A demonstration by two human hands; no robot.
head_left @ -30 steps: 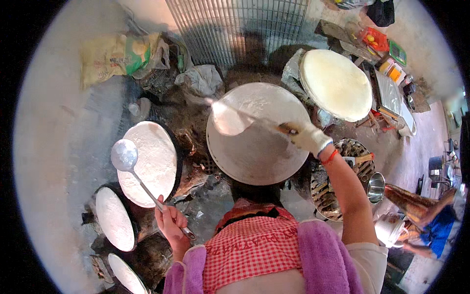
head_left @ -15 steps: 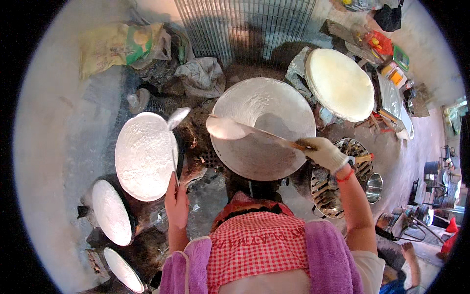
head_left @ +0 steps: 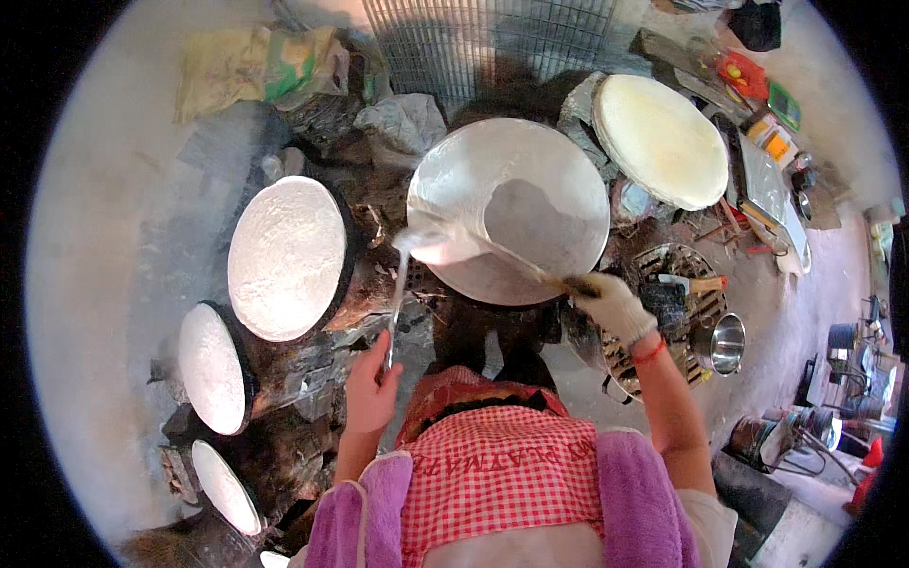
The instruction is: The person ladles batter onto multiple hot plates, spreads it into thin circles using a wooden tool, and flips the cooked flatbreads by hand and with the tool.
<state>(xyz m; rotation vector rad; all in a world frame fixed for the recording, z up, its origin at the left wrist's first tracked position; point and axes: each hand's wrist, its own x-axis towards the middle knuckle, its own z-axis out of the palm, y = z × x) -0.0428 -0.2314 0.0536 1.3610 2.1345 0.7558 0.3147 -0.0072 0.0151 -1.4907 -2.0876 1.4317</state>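
My left hand (head_left: pixel 371 388) grips the thin handle of a ladle (head_left: pixel 400 293), whose blurred bowl is at the left rim of a wide round pan (head_left: pixel 544 208). A white cotton glove covers my right hand (head_left: pixel 606 305), closed round the handle of a long paddle (head_left: pixel 516 263). The paddle's pale broad end lies over the pan's left side, close to the ladle; blur hides whether they touch. A thin whitish coat shows inside the pan, with a greyer patch in the middle. Left of it, a round black-rimmed pan (head_left: pixel 289 257) holds white, lumpy-surfaced stuff.
Smaller white-filled round pans (head_left: pixel 216 369) stand nearer at left. A stack of pale round sheets (head_left: pixel 663 142) lies far right. Beside my right arm are a slatted round grate (head_left: pixel 625 364) with a wooden-handled scraper (head_left: pixel 701 283) and a steel bowl (head_left: pixel 727 343). A wire grid (head_left: pixel 492 47) stands behind.
My left hand has brought the ladle right, from over the large white-filled pan to the wide pan's left rim. My right hand keeps its hold on the paddle. The whole view has shifted slightly.
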